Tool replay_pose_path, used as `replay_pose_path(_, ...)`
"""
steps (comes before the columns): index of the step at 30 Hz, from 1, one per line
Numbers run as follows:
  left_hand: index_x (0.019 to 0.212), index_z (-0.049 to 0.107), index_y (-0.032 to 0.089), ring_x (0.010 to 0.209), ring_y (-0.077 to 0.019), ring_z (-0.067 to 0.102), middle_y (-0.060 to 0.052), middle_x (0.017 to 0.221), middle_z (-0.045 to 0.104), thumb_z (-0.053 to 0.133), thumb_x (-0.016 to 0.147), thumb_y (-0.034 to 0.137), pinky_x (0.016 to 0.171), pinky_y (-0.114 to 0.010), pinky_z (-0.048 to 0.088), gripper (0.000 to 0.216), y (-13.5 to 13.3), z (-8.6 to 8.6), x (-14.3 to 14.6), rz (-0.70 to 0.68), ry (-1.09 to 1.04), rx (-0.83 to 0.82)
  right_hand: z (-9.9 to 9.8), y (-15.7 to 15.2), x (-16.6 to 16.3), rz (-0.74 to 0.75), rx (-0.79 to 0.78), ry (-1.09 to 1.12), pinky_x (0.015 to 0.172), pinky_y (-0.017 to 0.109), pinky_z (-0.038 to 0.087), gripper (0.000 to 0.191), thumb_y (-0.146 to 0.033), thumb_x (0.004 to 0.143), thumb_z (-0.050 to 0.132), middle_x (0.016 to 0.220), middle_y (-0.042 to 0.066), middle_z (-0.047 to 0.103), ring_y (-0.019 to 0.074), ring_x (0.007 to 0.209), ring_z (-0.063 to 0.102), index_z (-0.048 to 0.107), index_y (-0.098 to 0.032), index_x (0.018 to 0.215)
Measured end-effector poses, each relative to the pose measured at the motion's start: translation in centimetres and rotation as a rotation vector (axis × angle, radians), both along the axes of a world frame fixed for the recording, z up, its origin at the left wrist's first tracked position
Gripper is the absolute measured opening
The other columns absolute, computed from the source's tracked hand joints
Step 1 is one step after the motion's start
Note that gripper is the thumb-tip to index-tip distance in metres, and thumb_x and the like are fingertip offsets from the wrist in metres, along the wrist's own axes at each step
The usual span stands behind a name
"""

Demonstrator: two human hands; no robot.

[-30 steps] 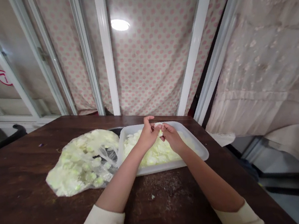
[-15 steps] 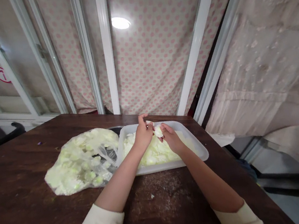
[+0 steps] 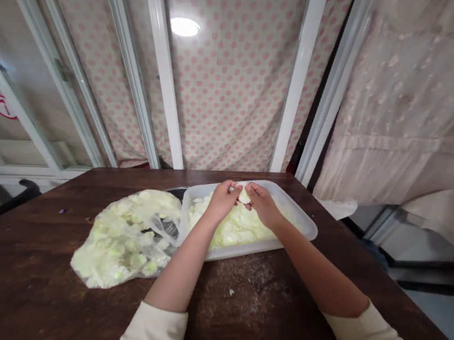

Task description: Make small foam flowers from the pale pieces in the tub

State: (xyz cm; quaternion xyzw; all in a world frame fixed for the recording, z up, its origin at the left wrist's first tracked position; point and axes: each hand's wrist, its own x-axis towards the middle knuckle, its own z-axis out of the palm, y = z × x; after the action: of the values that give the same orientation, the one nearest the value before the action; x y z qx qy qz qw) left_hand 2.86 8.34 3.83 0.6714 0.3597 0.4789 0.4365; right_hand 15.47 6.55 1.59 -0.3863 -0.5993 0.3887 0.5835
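Note:
Over a translucent plastic tray (image 3: 304, 226) heaped with pale cut vegetable pieces (image 3: 236, 228), both my hands meet. My left hand (image 3: 222, 198) and my right hand (image 3: 263, 203) are closed in a pinch on one small pale piece (image 3: 243, 196) held between them above the heap. To the left of the tray lies a clear plastic bag (image 3: 122, 239) filled with more pale green-white pieces. Cream sleeves cover both my forearms near the bottom edge.
The dark wooden table (image 3: 39, 311) carries crumbs in front of the tray. A dark rim (image 3: 176, 190) shows behind the bag. Dotted curtain and white window frames stand behind the table; its right edge drops to the floor.
My hands have lowered slightly toward the heap and closed together on the small piece. The view has tilted a little; bag and tray lie where they were.

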Motion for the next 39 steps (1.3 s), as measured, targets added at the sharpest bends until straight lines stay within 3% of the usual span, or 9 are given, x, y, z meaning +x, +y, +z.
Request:
replay_pose_path(5, 0.06, 0.045, 0.016, 0.044, -0.0091, 0.047, 0.003, 0.047, 0.047, 0.046, 0.079, 0.038, 0.049, -0.022, 0.037, 0.028, 0.2, 0.0, -0.2, 0.15, 0.003, 0.054, 0.1, -0.2, -0.1, 0.088, 0.008, -0.007, 0.044, 0.021, 0.032, 0.032, -0.048, 0.076, 0.054, 0.058, -0.004, 0.043, 0.0064, 0.046, 0.038, 0.045, -0.019, 0.066)
replay_pose_path(11, 0.061, 0.047, 0.016, 0.05, -0.0114, 0.053, 0.0, 0.059, 0.054, 0.043, 0.081, 0.03, 0.055, -0.024, 0.039, 0.024, 0.2, -0.6, 0.1, 0.133, 0.158, 0.088, 0.0, 0.0, 0.0, -0.05, -0.006, -0.015, 0.04, 0.02, 0.032, 0.037, -0.054, 0.076, 0.049, 0.056, -0.004, 0.036, 0.0071, 0.047, 0.033, 0.041, -0.019, 0.063)
replay_pose_path(15, 0.063, 0.051, 0.015, 0.056, -0.0144, 0.056, -0.005, 0.066, 0.059, 0.029, 0.085, 0.048, 0.056, -0.026, 0.04, 0.045, -0.1, -0.6, 0.1, 0.06, 0.149, 0.032, -0.2, 0.1, 0.2, -0.144, -0.029, -0.068, 0.039, 0.021, 0.03, 0.038, -0.052, 0.075, 0.052, 0.053, -0.005, 0.032, 0.0067, 0.044, 0.031, 0.041, -0.019, 0.06)
replay_pose_path(17, 0.066, 0.053, 0.014, 0.058, -0.0152, 0.057, -0.004, 0.066, 0.059, 0.032, 0.083, 0.053, 0.055, -0.026, 0.04, 0.047, -0.3, -0.4, 0.1, 0.01, 0.128, 0.021, -0.1, 0.1, 0.2, -0.167, -0.031, -0.072, 0.039, 0.022, 0.029, 0.038, -0.051, 0.076, 0.051, 0.052, -0.005, 0.032, 0.0061, 0.043, 0.03, 0.041, -0.019, 0.06)
replay_pose_path(21, 0.068, 0.05, 0.015, 0.057, -0.0132, 0.055, 0.0, 0.06, 0.055, 0.05, 0.077, 0.041, 0.056, -0.024, 0.04, 0.027, -0.3, -0.1, 0.1, -0.013, 0.121, 0.108, 0.1, 0.0, -0.1, -0.074, -0.012, -0.02, 0.04, 0.022, 0.027, 0.035, -0.051, 0.078, 0.048, 0.054, -0.005, 0.039, 0.0058, 0.042, 0.032, 0.042, -0.019, 0.065)
replay_pose_path(26, 0.062, 0.047, 0.015, 0.05, -0.0109, 0.051, 0.002, 0.052, 0.05, 0.044, 0.079, 0.031, 0.053, -0.023, 0.038, 0.023, -0.4, 0.1, 0.0, 0.093, 0.109, 0.103, 0.1, -0.1, -0.3, 0.115, 0.037, -0.017, 0.042, 0.022, 0.025, 0.031, -0.049, 0.076, 0.053, 0.057, -0.005, 0.045, 0.0054, 0.043, 0.034, 0.043, -0.02, 0.072)
replay_pose_path(33, 0.06, 0.044, 0.016, 0.047, -0.0109, 0.052, 0.003, 0.051, 0.049, 0.045, 0.08, 0.033, 0.051, -0.023, 0.037, 0.026, -0.5, 0.0, 0.2, 0.167, 0.15, 0.148, 0.0, 0.0, -0.2, 0.056, 0.019, 0.001, 0.04, 0.022, 0.024, 0.034, -0.051, 0.075, 0.053, 0.057, -0.005, 0.038, 0.0055, 0.044, 0.031, 0.044, -0.02, 0.068)
replay_pose_path(39, 0.074, 0.05, 0.015, 0.053, -0.0103, 0.054, 0.0, 0.063, 0.057, 0.048, 0.078, 0.043, 0.052, -0.022, 0.04, 0.028, -1.3, 0.6, 0.1, -0.048, 0.068, 0.098, 0.2, 0.1, 0.0, 0.039, -0.01, 0.06, 0.039, 0.021, 0.023, 0.034, -0.052, 0.076, 0.051, 0.056, -0.004, 0.043, 0.0062, 0.044, 0.032, 0.048, -0.019, 0.071)
